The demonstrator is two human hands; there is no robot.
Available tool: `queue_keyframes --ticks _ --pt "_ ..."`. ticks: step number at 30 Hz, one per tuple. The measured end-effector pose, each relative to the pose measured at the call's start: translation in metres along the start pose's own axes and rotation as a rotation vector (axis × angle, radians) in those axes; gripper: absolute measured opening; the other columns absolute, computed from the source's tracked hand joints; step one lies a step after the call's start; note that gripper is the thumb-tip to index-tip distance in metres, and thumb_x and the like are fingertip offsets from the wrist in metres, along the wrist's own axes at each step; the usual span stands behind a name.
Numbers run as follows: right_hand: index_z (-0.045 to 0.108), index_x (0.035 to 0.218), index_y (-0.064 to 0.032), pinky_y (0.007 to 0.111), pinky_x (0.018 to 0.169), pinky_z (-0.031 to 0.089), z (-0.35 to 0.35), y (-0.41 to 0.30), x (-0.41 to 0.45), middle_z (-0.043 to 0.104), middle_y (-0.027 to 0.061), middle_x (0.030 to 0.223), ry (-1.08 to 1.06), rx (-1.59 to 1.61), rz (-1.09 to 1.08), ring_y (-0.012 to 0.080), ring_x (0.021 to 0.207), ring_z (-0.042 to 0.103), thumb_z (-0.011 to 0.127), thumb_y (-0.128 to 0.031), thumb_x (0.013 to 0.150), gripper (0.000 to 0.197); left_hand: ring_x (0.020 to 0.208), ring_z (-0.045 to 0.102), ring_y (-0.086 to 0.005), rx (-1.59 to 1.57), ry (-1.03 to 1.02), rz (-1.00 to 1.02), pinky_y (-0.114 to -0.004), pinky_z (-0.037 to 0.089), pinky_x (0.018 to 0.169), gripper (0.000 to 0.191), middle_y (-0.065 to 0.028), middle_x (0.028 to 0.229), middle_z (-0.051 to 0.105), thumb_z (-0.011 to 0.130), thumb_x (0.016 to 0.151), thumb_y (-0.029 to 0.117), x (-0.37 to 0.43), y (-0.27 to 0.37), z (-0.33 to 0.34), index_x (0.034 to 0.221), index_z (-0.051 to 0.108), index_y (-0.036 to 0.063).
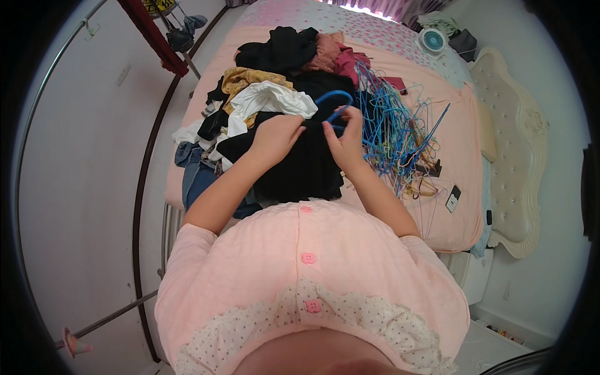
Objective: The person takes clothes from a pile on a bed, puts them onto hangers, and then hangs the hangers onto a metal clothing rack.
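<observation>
A black garment [300, 161] hangs from my two hands in front of my body, over the near edge of the bed. My left hand [277, 136] pinches its upper edge. My right hand [346, 140] grips the same edge a short way off, with a blue clothes hanger [341, 95] at its fingers. The hanger's curved blue end stands up past the hand; the rest is hidden by the hand and the black cloth. A white garment [269, 101] lies just beyond my left hand.
A clothes pile holds a black garment [276, 49], a mustard garment [248, 79] and jeans [197, 171]. Tangled hangers [391, 122] lie right on the bed [459, 197], near a phone [453, 198]. A small fan [431, 41] stands by the headboard [511, 140]. A metal rail [35, 89] rises at left.
</observation>
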State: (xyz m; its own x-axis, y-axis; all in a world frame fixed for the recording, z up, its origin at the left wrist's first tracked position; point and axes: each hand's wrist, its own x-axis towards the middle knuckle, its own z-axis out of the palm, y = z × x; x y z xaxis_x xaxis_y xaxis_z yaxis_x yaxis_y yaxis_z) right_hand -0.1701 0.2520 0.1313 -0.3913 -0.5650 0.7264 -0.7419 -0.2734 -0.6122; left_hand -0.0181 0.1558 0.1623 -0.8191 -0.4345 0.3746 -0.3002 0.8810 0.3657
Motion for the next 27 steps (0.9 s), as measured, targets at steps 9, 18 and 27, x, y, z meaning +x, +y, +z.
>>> queue_keyframes --ticks 9,18,27 --pt "0.052 0.095 -0.0029 0.037 0.082 0.040 0.007 -0.011 -0.026 0.055 0.0135 0.095 -0.230 -0.036 -0.045 0.0310 0.094 0.050 0.059 -0.001 0.067 0.029 0.072 0.055 -0.0343 -0.067 0.228 -0.135 -0.041 0.042 0.060 0.014 -0.0150 0.076 0.057 0.051 0.083 0.018 -0.007 -0.006 -0.030 0.088 0.054 0.0052" --pt "0.053 0.102 -0.0034 0.037 0.085 0.038 0.000 0.015 -0.044 0.056 0.0125 0.100 -0.361 -0.018 -0.048 0.0291 0.093 0.052 0.062 -0.008 0.069 0.035 0.073 0.056 -0.0352 -0.137 0.339 -0.144 -0.039 0.043 0.061 0.018 -0.0166 0.077 0.057 0.051 0.084 0.019 -0.018 -0.018 -0.049 0.092 0.054 0.0038" --pt "0.058 0.088 -0.0045 0.039 0.082 0.034 -0.036 0.056 -0.047 0.057 0.0090 0.087 -0.569 -0.238 -0.047 0.0250 0.087 0.053 0.066 -0.019 0.068 0.025 0.073 0.057 -0.0341 -0.240 0.228 -0.231 -0.034 0.043 0.060 0.019 -0.0174 0.076 0.057 0.056 0.081 0.020 -0.047 -0.045 -0.057 0.087 0.057 0.0025"
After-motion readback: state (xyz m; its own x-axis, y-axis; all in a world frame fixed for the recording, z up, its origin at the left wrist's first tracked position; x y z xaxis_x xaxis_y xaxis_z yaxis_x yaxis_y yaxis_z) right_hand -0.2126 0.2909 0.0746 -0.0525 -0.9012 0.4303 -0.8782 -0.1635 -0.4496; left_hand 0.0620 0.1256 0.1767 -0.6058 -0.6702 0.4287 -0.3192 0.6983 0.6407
